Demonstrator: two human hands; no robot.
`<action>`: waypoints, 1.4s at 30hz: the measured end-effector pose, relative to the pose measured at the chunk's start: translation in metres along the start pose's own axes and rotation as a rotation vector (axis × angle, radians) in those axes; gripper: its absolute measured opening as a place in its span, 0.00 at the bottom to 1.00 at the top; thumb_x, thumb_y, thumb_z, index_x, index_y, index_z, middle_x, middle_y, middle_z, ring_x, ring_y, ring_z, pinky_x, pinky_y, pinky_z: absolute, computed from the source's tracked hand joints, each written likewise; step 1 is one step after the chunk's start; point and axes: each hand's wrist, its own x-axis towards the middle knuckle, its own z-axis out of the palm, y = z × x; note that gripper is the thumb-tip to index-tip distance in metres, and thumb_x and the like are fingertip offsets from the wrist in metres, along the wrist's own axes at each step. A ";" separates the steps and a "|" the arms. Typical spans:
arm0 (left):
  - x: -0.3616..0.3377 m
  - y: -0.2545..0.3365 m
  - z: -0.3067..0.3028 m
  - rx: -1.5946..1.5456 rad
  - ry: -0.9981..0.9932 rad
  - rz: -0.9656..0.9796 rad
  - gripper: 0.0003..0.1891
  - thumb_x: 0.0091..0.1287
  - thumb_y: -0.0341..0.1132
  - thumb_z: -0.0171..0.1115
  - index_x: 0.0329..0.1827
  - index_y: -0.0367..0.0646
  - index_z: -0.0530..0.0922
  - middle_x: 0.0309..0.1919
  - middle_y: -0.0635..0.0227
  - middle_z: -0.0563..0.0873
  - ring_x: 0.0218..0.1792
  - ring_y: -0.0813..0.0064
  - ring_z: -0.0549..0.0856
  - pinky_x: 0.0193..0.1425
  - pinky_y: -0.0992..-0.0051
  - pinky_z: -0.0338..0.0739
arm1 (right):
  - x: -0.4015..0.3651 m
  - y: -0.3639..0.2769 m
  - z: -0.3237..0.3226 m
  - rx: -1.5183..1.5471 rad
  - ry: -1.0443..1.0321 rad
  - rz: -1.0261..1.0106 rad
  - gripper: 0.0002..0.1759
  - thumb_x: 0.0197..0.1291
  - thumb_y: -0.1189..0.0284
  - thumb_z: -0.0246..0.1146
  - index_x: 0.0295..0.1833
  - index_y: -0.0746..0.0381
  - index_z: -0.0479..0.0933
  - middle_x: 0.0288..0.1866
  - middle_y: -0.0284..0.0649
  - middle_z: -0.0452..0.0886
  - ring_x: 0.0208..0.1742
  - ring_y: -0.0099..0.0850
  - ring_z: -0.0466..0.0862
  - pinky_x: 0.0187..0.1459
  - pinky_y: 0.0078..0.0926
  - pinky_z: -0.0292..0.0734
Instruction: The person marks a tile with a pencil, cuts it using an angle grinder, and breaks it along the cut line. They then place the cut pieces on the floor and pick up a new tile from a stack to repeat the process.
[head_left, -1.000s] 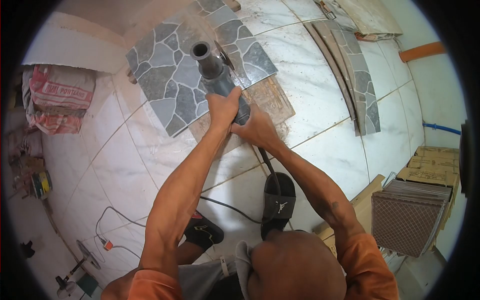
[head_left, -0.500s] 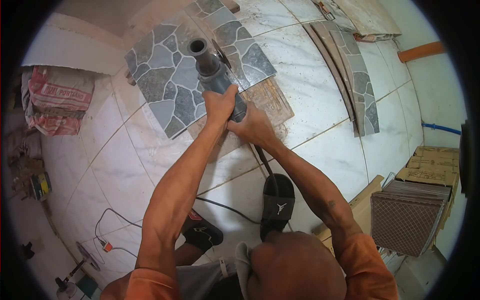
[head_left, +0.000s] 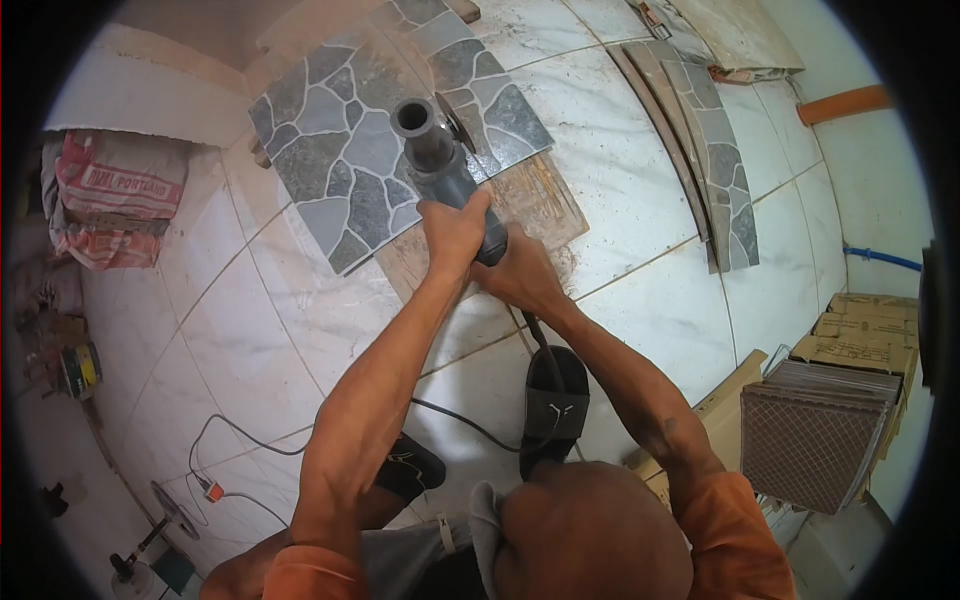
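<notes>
Both hands are wrapped round a grey angle grinder (head_left: 445,180), its thin cutting disc (head_left: 453,122) on edge at the right side of the head. My left hand (head_left: 456,232) grips the body. Behind it, my right hand (head_left: 527,268) closes on the rear end, where a black cord runs down. A hollow round grey end points up toward me. Beneath the grinder lies a stone-patterned tile (head_left: 330,150) in grey with pale joints, and the disc is over its cut line. A worn wooden board (head_left: 535,205) shows under the tile's near edge.
Curved tile strips (head_left: 712,150) lie on the white floor to the right. Stacked tiles (head_left: 820,435) and cardboard boxes stand at lower right. A cement bag (head_left: 120,185) sits at left. The black cord (head_left: 455,420) crosses the floor by my sandaled foot (head_left: 553,410).
The grinder and both hands have moved back toward me and slightly right along the tile. Both hands keep their hold, and the tile has stayed put.
</notes>
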 end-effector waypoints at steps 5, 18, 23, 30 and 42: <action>-0.029 0.026 -0.012 -0.095 -0.240 -0.110 0.30 0.57 0.40 0.72 0.48 0.18 0.71 0.43 0.45 0.82 0.43 0.60 0.83 0.50 0.66 0.78 | -0.020 0.004 -0.007 0.041 -0.009 0.008 0.33 0.48 0.59 0.74 0.47 0.76 0.74 0.39 0.65 0.84 0.44 0.61 0.86 0.49 0.49 0.80; 0.014 0.018 -0.010 -0.024 -0.151 -0.186 0.37 0.55 0.41 0.74 0.51 0.12 0.67 0.45 0.38 0.81 0.45 0.58 0.84 0.49 0.67 0.80 | 0.011 -0.007 0.005 -0.014 0.052 -0.024 0.35 0.46 0.58 0.75 0.49 0.76 0.73 0.41 0.65 0.84 0.45 0.60 0.86 0.50 0.49 0.81; 0.013 0.015 -0.007 -0.047 -0.112 -0.180 0.38 0.54 0.40 0.74 0.52 0.11 0.66 0.46 0.37 0.82 0.43 0.58 0.84 0.49 0.67 0.80 | 0.010 -0.008 0.002 -0.008 0.031 0.000 0.35 0.46 0.59 0.75 0.50 0.76 0.74 0.41 0.63 0.85 0.45 0.57 0.87 0.49 0.48 0.81; -0.027 0.006 0.001 -0.054 -0.029 0.033 0.13 0.62 0.34 0.70 0.27 0.31 0.81 0.25 0.69 0.82 0.24 0.79 0.78 0.28 0.71 0.72 | -0.018 0.008 -0.006 0.028 -0.024 0.033 0.36 0.48 0.56 0.76 0.50 0.75 0.75 0.40 0.59 0.86 0.44 0.52 0.88 0.47 0.45 0.80; -0.033 -0.007 0.001 -0.017 -0.108 -0.056 0.31 0.57 0.41 0.72 0.50 0.19 0.71 0.45 0.42 0.82 0.47 0.56 0.83 0.56 0.62 0.76 | -0.030 0.005 -0.015 -0.021 -0.054 0.085 0.35 0.47 0.56 0.74 0.50 0.74 0.74 0.41 0.62 0.85 0.47 0.57 0.86 0.51 0.48 0.80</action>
